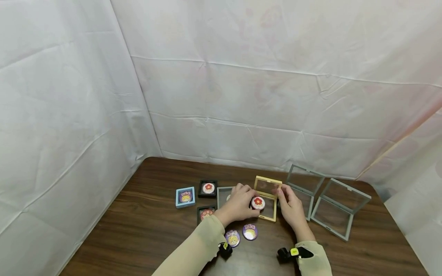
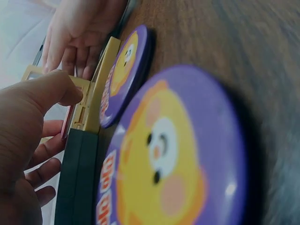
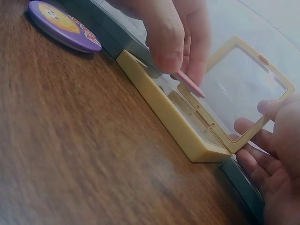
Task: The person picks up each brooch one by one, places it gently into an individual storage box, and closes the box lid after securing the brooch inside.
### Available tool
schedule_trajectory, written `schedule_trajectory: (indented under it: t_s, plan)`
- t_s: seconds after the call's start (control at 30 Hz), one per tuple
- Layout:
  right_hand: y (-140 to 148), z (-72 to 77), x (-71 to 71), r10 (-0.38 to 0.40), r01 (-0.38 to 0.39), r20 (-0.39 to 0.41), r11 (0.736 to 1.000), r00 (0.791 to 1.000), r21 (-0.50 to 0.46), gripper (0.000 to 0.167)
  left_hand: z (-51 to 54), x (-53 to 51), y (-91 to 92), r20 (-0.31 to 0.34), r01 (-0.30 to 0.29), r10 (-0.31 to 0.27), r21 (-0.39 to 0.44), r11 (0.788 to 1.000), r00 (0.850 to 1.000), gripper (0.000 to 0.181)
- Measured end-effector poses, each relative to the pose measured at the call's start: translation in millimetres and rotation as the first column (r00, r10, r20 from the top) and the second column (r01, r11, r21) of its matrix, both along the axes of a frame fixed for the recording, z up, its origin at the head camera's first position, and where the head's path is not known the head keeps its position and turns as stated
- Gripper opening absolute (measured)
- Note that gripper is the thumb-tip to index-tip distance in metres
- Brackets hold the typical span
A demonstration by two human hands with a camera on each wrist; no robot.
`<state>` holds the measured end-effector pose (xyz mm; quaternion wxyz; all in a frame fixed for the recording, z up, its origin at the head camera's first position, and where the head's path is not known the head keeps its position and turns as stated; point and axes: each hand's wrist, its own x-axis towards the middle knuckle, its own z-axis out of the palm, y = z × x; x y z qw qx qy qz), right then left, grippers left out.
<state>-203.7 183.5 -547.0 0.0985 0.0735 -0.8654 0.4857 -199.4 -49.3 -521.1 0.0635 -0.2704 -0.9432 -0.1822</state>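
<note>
My left hand [image 1: 239, 204] pinches a white round badge with a red flower [image 1: 258, 203] between thumb and fingers, above the lower half of a yellow frame [image 1: 272, 219]. In the right wrist view the badge [image 3: 190, 85] is tilted, seen nearly edge-on, over the frame's base [image 3: 164, 115]. The frame stands unfolded, its lid [image 3: 222, 54] raised. My right hand [image 1: 291, 207] holds the side edge of that lid between thumb and fingers, as the right wrist view also shows at the hand [image 3: 281, 140].
Two purple badges [image 1: 249, 232] lie nearer me. Left are a blue frame [image 1: 185, 204] and black frames [image 1: 208, 196] with badges. A grey frame [image 1: 221, 191] lies partly under my left hand; two unfolded grey frames [image 1: 349, 229] stand right. White cloth hangs behind.
</note>
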Motion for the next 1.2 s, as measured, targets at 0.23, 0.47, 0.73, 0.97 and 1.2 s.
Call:
schedule_trajectory:
  t_s: [0.23,0.47,0.73,0.97,1.2]
  plan:
    - [-0.1,-0.2,0.2,0.008,-0.008,0.000,1.000,1.000,0.008,0.035,-4.8,-0.1,4.8,0.016,0.006,-0.006,-0.012,1.000,1.000,0.044]
    - [-0.5,-1.5,-0.4,0.009,-0.009,0.000,1.000,1.000,0.003,0.033,-3.5,1.8,8.2,0.006,0.012,-0.012,-0.024,1.000,1.000,0.046]
    - [-0.6,-0.2,-1.2,0.010,-0.010,0.020,1.000,1.000,-0.005,0.033,-6.5,3.0,10.9,-0.016,0.011,-0.011,-0.031,0.999,1.000,0.045]
    - [-0.4,0.8,-1.3,0.008,-0.008,0.030,1.000,1.000,-0.005,0.034,-6.0,1.5,12.0,-0.003,0.012,-0.012,-0.042,0.999,1.000,0.045]
    - [-0.2,-0.3,-1.4,-0.003,0.003,0.024,1.000,1.000,0.005,0.034,-1.0,0.1,13.7,0.026,0.001,0.001,-0.067,0.998,1.000,0.046]
